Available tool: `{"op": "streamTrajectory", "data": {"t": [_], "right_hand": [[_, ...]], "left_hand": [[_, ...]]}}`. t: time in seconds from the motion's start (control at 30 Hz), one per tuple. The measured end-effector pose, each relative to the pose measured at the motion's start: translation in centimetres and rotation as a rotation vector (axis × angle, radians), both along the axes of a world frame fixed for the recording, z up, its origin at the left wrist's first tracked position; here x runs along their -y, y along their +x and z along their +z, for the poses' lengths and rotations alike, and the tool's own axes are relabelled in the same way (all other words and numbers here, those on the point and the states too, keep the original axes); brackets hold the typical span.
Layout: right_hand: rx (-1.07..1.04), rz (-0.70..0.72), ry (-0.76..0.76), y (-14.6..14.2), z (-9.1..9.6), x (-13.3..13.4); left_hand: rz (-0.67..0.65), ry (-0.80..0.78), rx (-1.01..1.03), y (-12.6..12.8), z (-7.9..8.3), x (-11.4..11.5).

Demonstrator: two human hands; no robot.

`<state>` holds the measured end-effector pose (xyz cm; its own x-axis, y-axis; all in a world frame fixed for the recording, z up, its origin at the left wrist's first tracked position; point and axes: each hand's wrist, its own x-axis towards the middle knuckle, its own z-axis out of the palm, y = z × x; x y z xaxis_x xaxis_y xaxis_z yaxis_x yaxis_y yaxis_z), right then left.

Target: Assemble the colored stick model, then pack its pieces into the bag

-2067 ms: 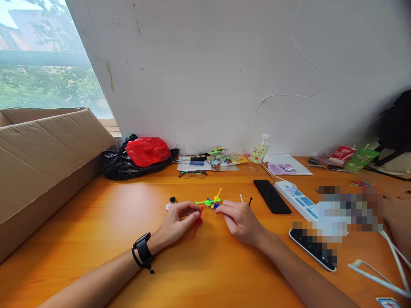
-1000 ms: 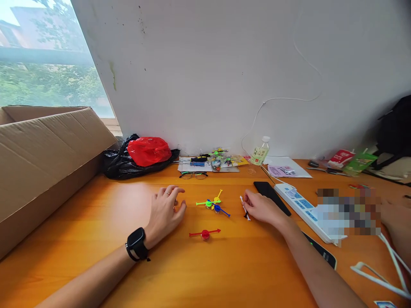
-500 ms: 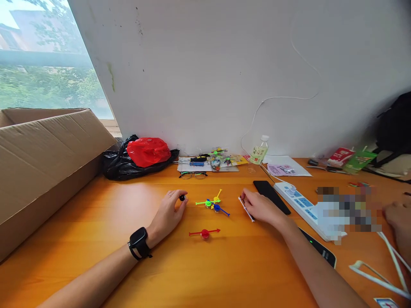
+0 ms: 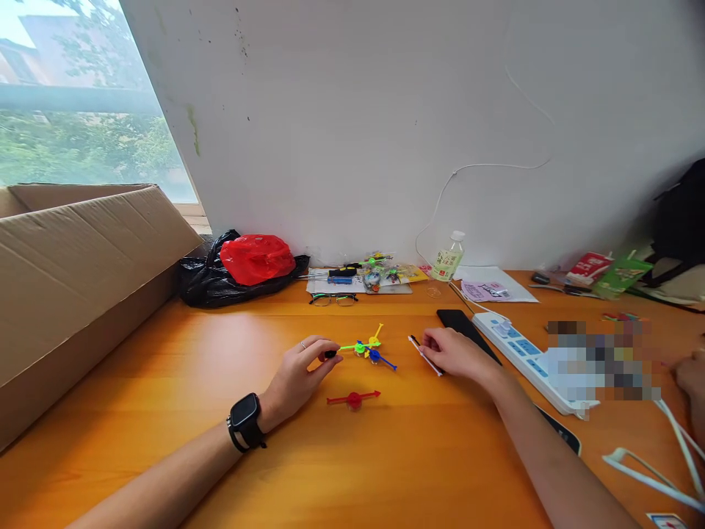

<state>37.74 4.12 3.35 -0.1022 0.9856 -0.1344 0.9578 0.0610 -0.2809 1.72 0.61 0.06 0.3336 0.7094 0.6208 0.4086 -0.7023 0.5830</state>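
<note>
Your left hand [image 4: 300,367] pinches a small black round piece [image 4: 330,354] between thumb and fingers, just above the table [image 4: 264,485]. Your right hand [image 4: 454,354] has its fingers curled together at a white arrow [image 4: 425,357] and a black arrow [image 4: 414,339] lying alongside it; whether they grip or merely touch, I cannot tell.

Between your hands, a green arrow [image 4: 360,348], a yellow arrow [image 4: 375,338] and a blue arrow [image 4: 385,361] lie bunched together, the green one reaching almost to your left fingertips. A red arrow [image 4: 354,400] lies apart, nearer you.

Beside your right hand, partly hidden by it, is a black slab [image 4: 460,322], then a white power strip [image 4: 529,358]. Your right forearm partly covers a dark device [image 4: 562,435]. A loose white cable [image 4: 642,470] and another person's hand [image 4: 691,375] take up the right edge. Beyond the arrows sit glasses [image 4: 333,300] and a bottle [image 4: 449,263]; a cardboard box [image 4: 93,272] crowds your left.
</note>
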Motion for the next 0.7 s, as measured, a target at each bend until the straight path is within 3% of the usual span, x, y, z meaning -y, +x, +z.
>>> {"op": "streamTrajectory", "data": {"t": [0.4, 0.7], "right_hand": [[-0.032, 0.023, -0.004, 0.22, -0.19, -0.06], [-0.018, 0.025, 0.026, 0.18, -0.56, 0.12]], "left_hand": [[0.012, -0.163, 0.170, -0.14, -0.46, -0.37], [0.002, -0.144, 0.195, 0.14, 0.05, 0.12]]}}
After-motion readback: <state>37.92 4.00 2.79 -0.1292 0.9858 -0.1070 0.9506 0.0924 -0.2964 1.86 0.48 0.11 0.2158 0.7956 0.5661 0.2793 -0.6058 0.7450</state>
